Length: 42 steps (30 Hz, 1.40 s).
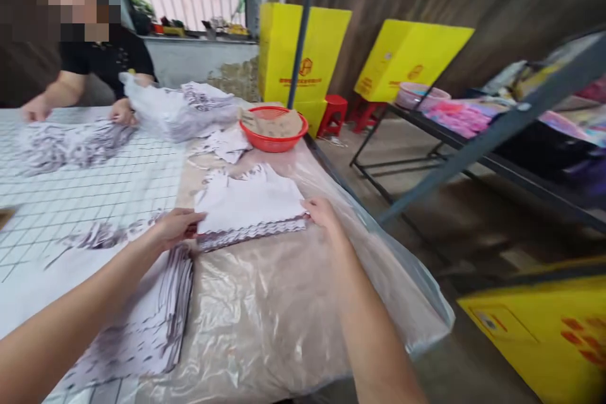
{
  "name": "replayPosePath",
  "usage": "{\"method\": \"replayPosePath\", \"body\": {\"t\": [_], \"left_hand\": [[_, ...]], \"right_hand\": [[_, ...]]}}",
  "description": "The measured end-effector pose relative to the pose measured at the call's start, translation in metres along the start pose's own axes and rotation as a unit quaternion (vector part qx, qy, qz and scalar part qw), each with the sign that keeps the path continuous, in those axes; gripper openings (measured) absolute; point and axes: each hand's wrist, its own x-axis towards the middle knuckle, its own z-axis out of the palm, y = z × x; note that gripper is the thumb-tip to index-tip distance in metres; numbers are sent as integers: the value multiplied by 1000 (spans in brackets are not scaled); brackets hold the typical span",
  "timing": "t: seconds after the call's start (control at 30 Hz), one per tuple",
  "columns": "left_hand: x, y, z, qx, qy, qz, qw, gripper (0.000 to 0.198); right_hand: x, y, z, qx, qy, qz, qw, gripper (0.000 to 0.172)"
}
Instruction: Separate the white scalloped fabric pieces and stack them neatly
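Observation:
A stack of white cloth pieces with a scalloped grey edge lies on clear plastic sheeting over the table. My left hand grips the stack's left corner, fingers closed on it. At the stack's right corner my right hand holds the edge in the same way. More patterned pieces lie fanned out below my left arm.
A person in black across the table handles patterned cloth on a checked surface. A red basket and a plastic bag of cloth sit at the far side. Right of the table are a metal rack, yellow boxes and red stools.

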Motion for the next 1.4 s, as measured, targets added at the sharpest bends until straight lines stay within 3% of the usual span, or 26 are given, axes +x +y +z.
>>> {"method": "replayPosePath", "body": {"t": [0.2,0.3,0.37,0.43,0.5,0.57,0.67,0.73,0.83,0.9,0.93,1.0,1.07,1.13,1.23,1.3,1.4], "left_hand": [[6,-4,0,103,24,28,994,39],[5,-10,-5,161,72,72,982,30],[7,-10,1,190,116,134,966,20],[12,-6,14,266,140,249,921,31],[22,-3,32,394,126,356,838,46],[34,-1,50,507,95,375,770,56],[52,-3,64,540,86,314,776,67],[57,-2,61,533,97,305,783,71],[39,2,32,531,98,294,788,63],[8,-1,-11,524,135,265,798,48],[-11,-6,-38,516,183,247,799,43],[-55,-26,-99,491,318,176,792,40],[-99,-54,-157,462,436,34,772,46],[-136,-86,-198,429,463,-92,770,57],[-168,-120,-223,380,432,-133,807,55],[-175,-129,-222,340,413,-124,836,42],[-174,-127,-216,296,410,-123,854,27]], "right_hand": [[-7,5,-8,-103,47,-24,993,26],[-11,-6,0,-163,111,-51,979,18],[-13,-17,10,-200,158,-95,962,25],[-13,-28,27,-257,171,-171,936,36],[-9,-37,46,-326,144,-235,904,42],[-2,-40,64,-379,98,-245,887,45],[13,-38,76,-415,61,-212,883,49],[23,-39,76,-409,67,-213,885,51],[17,-46,74,-330,132,-255,899,56],[-14,-52,80,-233,157,-279,918,58],[-37,-55,88,-182,142,-281,931,57],[-92,-61,111,-96,15,-245,965,52],[-146,-68,142,-43,-145,-206,967,47],[-185,-75,171,-21,-211,-180,961,42],[-209,-85,197,-35,-215,-186,958,37],[-209,-88,205,-60,-198,-200,958,33],[-206,-89,209,-111,-167,-194,960,27]]}}
